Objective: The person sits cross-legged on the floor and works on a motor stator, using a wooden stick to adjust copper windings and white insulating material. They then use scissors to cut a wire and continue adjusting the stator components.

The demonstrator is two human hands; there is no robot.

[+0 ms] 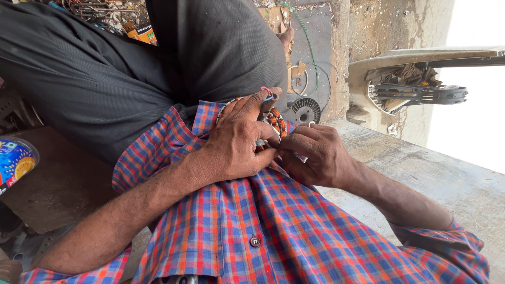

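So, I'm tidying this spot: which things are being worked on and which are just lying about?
In hand:
left hand
right hand
copper-wound coil ring

Lying about:
slotted round disc
green wire
printed tin
black fan part

The shirt (273,226) is checked in red, blue and orange, with a dark button (255,241). The trousers (105,79) are dark grey. The coil (276,122) by the left hand (236,142) is wound in orange and black. A red and a blue wire (267,93) loop at its far side. A green wire (310,47) runs far off. The tin (14,162) at left is blue with yellow.
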